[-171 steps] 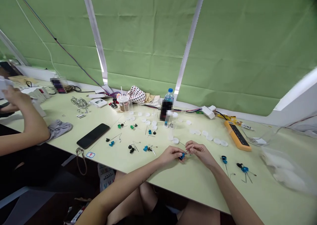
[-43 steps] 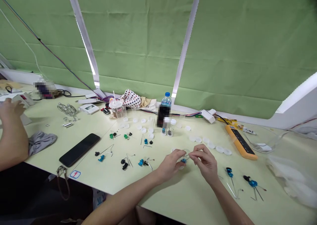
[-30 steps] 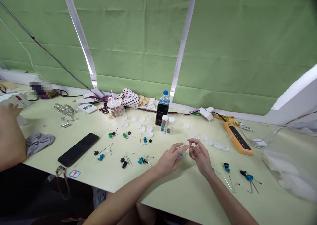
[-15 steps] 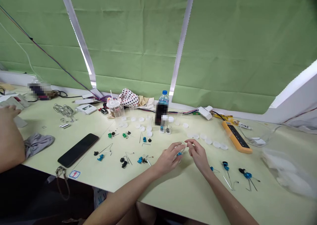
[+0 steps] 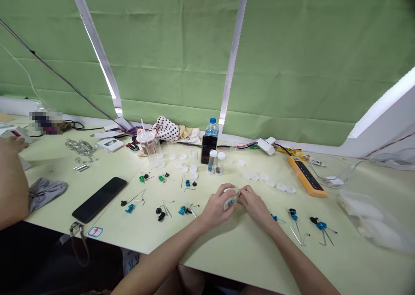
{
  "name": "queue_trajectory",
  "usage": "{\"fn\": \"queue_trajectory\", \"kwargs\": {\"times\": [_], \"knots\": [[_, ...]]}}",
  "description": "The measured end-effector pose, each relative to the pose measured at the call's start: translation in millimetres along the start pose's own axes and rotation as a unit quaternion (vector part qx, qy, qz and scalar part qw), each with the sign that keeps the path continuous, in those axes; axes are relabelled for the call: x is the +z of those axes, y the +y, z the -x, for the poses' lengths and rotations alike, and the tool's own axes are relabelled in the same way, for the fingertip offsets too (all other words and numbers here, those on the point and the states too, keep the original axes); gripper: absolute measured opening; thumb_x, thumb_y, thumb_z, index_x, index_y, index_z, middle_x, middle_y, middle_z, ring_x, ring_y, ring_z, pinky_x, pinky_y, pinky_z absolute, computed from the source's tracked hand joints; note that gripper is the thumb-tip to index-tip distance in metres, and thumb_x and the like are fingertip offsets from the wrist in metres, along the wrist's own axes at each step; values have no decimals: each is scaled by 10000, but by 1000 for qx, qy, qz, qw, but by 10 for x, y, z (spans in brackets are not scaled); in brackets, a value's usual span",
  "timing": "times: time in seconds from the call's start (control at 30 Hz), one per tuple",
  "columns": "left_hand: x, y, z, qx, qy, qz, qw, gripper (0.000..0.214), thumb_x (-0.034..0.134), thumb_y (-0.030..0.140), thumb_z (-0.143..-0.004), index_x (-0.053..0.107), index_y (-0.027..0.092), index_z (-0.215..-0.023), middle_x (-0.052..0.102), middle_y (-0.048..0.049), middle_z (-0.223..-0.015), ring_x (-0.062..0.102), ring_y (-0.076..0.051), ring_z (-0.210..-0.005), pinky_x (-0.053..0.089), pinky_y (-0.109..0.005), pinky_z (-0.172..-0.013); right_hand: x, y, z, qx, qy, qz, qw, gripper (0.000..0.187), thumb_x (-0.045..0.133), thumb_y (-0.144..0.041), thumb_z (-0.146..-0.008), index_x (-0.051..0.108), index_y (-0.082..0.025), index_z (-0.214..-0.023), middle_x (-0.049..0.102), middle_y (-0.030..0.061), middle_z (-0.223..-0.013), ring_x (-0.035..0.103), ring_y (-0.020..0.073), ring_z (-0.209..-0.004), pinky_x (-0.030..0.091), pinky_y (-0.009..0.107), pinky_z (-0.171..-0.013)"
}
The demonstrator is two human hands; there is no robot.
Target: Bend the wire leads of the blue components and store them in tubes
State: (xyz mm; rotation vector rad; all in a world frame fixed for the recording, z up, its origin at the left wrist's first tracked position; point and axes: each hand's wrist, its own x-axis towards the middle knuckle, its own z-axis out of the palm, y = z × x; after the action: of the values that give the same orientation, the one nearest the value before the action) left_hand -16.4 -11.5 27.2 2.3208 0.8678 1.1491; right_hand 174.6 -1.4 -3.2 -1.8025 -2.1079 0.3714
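My left hand (image 5: 214,207) is wrapped round a clear plastic tube (image 5: 234,193), which lies tilted above the table. A small blue part (image 5: 231,202) shows inside it. At the tube's right end, the fingers of my right hand (image 5: 255,205) are pinched together; what they hold, if anything, is too small to make out. To the left of my hands lie small sets of blue, black and green parts with bent metal rods, one of them a blue piece (image 5: 182,210). More blue parts (image 5: 321,226) with rods lie right of my right forearm.
Two capped tubes (image 5: 212,163) stand before an upright phone and a bottle (image 5: 212,128). White caps (image 5: 270,183) lie in a row. An orange power strip (image 5: 306,177) and plastic bag (image 5: 372,221) lie right. Left are a dark phone (image 5: 99,199) and another person's arm (image 5: 13,178).
My right hand has moved slightly lower, its fingers now in at the tube's end. The tube has turned a little in my left hand. The whole view has shifted slightly.
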Motion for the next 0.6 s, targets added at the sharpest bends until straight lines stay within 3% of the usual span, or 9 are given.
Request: {"fn": "queue_trajectory", "kwargs": {"times": [0.3, 0.6], "knots": [[-71, 34, 5, 32, 47, 1, 998, 115, 514, 166, -780, 476, 196, -884, 537, -118, -1165, 565, -188, -1049, 523, -286, -753, 21, -1, -6, 1, -13, -4, 1000, 81, 436, -219, -858, 512, -227, -882, 495, 12, -984, 568, 133, -726, 365, 250, -631], [-150, 64, -40, -21, 23, -22, 999, 93, 525, 160, -759, 477, 200, -828, 520, -94, -1202, 621, -150, -877, 516, -283, -748, -44, -96, 15, -5, -10, 3, 1000, 102, 420, -212, -868, 518, -223, -839, 500, 8, -960, 563, 118, -689, 362, 237, -593]]}}
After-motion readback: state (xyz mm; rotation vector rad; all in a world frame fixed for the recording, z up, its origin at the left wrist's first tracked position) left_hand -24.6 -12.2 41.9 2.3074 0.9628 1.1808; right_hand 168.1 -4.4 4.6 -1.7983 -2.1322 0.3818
